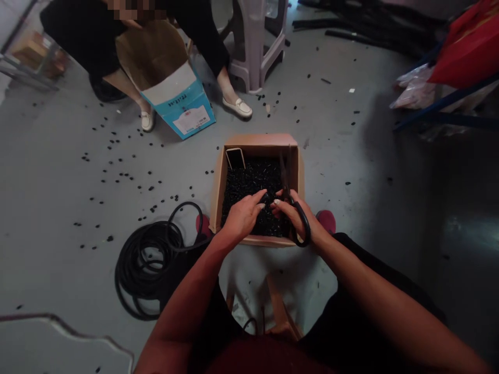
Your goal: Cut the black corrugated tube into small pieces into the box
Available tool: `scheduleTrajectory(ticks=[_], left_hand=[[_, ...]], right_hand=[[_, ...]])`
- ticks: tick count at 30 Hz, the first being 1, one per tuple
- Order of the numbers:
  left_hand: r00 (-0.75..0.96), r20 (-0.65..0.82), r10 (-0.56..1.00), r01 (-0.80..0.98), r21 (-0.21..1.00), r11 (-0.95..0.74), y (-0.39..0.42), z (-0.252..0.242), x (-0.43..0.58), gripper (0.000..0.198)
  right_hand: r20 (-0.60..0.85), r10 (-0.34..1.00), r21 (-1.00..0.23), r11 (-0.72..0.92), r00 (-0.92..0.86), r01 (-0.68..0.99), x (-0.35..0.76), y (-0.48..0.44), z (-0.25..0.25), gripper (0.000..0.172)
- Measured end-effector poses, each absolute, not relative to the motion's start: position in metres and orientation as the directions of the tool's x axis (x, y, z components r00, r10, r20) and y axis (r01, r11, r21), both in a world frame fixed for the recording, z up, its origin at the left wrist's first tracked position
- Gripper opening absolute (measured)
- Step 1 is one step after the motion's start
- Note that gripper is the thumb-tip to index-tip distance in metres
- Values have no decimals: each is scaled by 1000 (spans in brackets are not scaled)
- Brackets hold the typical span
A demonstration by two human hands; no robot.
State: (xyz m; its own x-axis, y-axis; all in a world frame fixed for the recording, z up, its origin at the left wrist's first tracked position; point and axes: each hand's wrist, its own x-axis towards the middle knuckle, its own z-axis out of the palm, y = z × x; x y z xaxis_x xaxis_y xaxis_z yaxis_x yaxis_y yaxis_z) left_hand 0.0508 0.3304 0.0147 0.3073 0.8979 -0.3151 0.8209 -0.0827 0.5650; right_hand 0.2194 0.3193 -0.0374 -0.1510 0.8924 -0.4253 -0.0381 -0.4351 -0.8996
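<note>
Where black pieces (249,179) lay: box (261,139) beneath fingers, many seemingly done
Left hand (244,214): fingers' grip I could not tell
Right hand (293,212): fingers clamped scissors (306,228)
Coil (134,259): left of fingers, seemed remaining

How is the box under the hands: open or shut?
Open: the box is uncovered on top, and small black pieces show inside.

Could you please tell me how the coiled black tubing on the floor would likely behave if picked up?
The coiled, black, rubber-looking tubing would probably flex and sag, as it bends in smooth curves. Its loops may spread apart, since they overlap unevenly and one juts out.
</note>
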Motion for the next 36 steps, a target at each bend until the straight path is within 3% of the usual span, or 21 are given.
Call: scheduleTrajectory(ticks=[6, 14, 20, 23, 26, 30, 33, 36], left_hand=[[339, -382, 860, 846, 523, -101, 328, 18, 52, 46], [392, -413, 822, 810, 579, -95, 324, 16, 53, 46], [333, -459, 824, 796, 605, 15, 324, 19, 56, 59], [285, -476, 832, 756, 645, 110, 326, 22, 55, 53], [318, -524, 790, 651, 727, 220, 328, 26, 53, 39], [432, -583, 688, 341, 812, 473, 326, 31, 52, 42], [473, -599, 647, 50, 751, 658, 324, 30, 55, 40], [521, -624, 582, -109, 627, 771, 322, 26, 61, 45]], right_hand=[[-432, 886, -893, -446, -166, -58, 215, 320, -30, 40], [-401, 899, -895, -426, -178, -136, 211, 323, -36, 42], [-433, 880, -873, -463, -193, -151, 212, 324, -41, 43], [-457, 867, -862, -486, -198, -142, 213, 329, -32, 45], [-435, 881, -880, -459, -185, -120, 217, 336, -19, 45], [-341, 911, -933, -359, -231, -37, 225, 342, -2, 41], [-327, 903, -935, -352, -280, -46, 231, 344, 8, 41], [-316, 897, -931, -356, -309, -83, 236, 343, 15, 40]])
